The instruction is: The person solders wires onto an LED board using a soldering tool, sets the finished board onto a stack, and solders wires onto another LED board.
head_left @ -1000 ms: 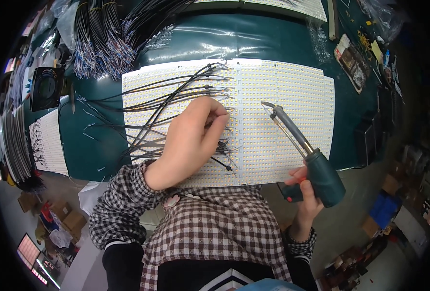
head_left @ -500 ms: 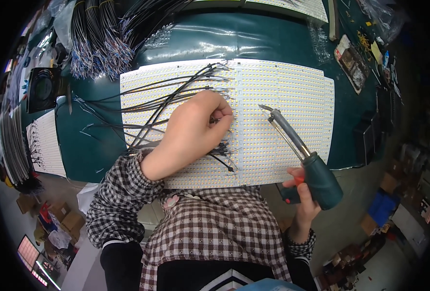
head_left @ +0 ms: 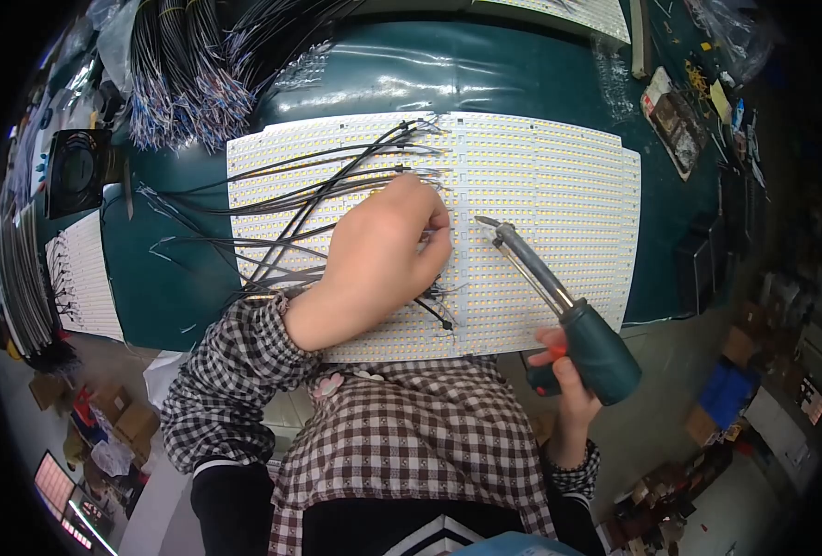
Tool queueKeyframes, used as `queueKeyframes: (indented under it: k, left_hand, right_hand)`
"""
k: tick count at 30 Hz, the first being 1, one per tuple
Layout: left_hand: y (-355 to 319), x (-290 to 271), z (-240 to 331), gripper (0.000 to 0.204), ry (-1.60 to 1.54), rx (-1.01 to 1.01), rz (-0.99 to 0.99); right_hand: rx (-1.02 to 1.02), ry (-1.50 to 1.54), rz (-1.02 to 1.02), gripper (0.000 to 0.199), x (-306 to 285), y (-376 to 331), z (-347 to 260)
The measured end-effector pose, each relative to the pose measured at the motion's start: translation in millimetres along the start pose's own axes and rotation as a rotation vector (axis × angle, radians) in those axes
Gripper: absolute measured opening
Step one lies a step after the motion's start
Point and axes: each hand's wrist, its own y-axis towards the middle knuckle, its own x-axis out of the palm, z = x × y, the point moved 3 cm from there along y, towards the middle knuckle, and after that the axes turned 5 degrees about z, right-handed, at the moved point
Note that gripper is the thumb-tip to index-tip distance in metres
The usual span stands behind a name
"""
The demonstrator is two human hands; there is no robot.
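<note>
A large white LED board point(head_left: 559, 171), covered in rows of small yellowish lights, lies on the green table top. Black cables point(head_left: 286, 196) cross its left half, their thin stripped wire ends along the middle strip. Over that strip, my left hand point(head_left: 378, 241) is closed in a pinch on a cable; its end is mostly hidden by the fingers. My right hand point(head_left: 573, 394) grips the trigger handle of a green soldering gun point(head_left: 598, 352). The gun's metal tip points up and left, a little right of my left fingers, apart from them.
Bundles of black cables point(head_left: 193, 83) with coloured ends lie at the far left. Near them are a black fan-like square part point(head_left: 79, 173) and a smaller wired LED board point(head_left: 89, 269). A dirty solder tray point(head_left: 675, 125) sits at the far right, beside loose tools.
The soldering gun in my right hand has moved left, its tip closer to my left fingers and slightly lower. My left hand has shifted slightly right, still pinched.
</note>
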Motion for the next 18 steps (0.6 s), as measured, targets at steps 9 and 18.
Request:
queueKeyframes:
  k: [9,18]
  left_hand:
    - [1,1,-1,0.008,0.033,0.036,-0.03]
    - [1,1,0,0.008,0.034,0.032,-0.023]
  right_hand:
    - [0.058,-0.169,0.061,0.027,0,-5,0]
    - [0.071,-0.095,0.025,0.025,-5,-9,14]
